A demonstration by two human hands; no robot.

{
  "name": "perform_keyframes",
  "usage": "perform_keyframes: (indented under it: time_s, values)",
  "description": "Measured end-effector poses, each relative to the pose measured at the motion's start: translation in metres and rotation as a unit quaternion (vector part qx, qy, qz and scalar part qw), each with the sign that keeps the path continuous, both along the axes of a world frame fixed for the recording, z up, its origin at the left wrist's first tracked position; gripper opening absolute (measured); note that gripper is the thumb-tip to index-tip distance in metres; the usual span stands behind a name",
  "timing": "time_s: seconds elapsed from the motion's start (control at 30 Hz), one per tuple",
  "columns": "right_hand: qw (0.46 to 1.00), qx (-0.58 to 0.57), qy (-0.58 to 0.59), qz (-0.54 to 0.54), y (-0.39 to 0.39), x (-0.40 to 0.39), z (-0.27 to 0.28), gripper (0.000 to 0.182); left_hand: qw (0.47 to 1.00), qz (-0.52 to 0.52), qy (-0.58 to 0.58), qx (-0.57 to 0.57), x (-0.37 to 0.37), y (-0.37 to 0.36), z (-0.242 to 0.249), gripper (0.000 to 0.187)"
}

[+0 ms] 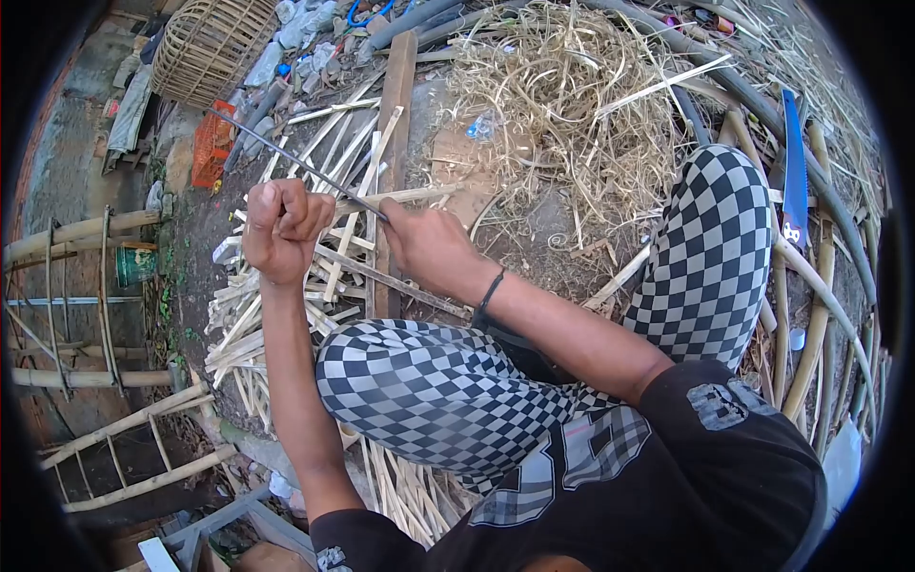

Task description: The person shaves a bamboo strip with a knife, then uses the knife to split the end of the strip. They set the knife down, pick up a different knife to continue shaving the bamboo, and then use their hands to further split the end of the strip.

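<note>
A long, thin dark rod (334,185) slants from the upper left down to my right hand (431,250), whose fingers close on its lower end. My left hand (283,234) is a fist, knuckles up, just below the rod. Whether it grips anything is hidden. A pale bamboo strip (415,194) lies between the two hands, running from beside my left fist past my right thumb. Under both hands are a wooden plank (396,105) and a heap of split bamboo strips (250,329).
Curly shavings (572,114) are piled ahead. A blue handsaw (794,172) rests at the right among bamboo poles (818,324). At the left are a woven bamboo basket (212,52), an orange crate (212,143) and a bamboo ladder (133,453). My checkered knees (710,248) flank the work area.
</note>
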State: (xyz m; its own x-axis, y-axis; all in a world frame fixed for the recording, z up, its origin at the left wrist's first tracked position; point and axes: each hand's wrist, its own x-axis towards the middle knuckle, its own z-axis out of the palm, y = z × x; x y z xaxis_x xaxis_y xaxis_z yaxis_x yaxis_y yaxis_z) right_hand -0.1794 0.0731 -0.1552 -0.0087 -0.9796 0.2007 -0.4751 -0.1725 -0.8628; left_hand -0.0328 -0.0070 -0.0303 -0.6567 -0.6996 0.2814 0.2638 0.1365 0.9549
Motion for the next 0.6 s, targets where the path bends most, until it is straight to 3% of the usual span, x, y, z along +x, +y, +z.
perform_keyframes:
  time_s: [0.03, 0.1, 0.17, 0.27, 0.43, 0.47, 0.53, 0.6]
  values:
    - [0.997, -0.07, -0.044, 0.003, -0.003, 0.004, -0.004, 0.016, 1.0, -0.004, 0.0, 0.001, -0.001, 0.001, 0.001, 0.053]
    - [0.999, 0.0, -0.02, -0.031, -0.01, -0.002, -0.064, 0.018, 0.999, -0.009, -0.034, -0.03, -0.002, 0.002, 0.005, 0.052]
    - [0.98, 0.178, 0.042, -0.082, -0.015, -0.027, -0.131, 0.019, 1.0, 0.001, -0.005, -0.003, 0.001, 0.0, 0.004, 0.052]
    - [0.97, 0.188, 0.14, -0.066, -0.015, -0.028, -0.115, 0.021, 0.999, 0.021, -0.025, -0.011, -0.002, 0.001, 0.004, 0.052]
    - [0.99, 0.103, 0.097, -0.019, -0.003, -0.011, -0.004, 0.02, 0.999, -0.006, -0.03, -0.007, -0.001, -0.005, 0.004, 0.052]
    - [0.989, 0.105, 0.099, -0.019, -0.002, -0.007, -0.001, 0.02, 0.999, -0.014, -0.031, -0.009, 0.0, -0.007, 0.003, 0.05]
    - [1.0, -0.014, -0.001, -0.01, -0.003, -0.002, 0.005, 0.013, 0.999, -0.008, -0.032, -0.01, -0.004, -0.005, 0.006, 0.051]
    - [0.999, -0.027, -0.014, -0.031, -0.012, -0.001, -0.044, 0.014, 0.998, -0.025, -0.054, -0.034, -0.01, -0.002, 0.009, 0.051]
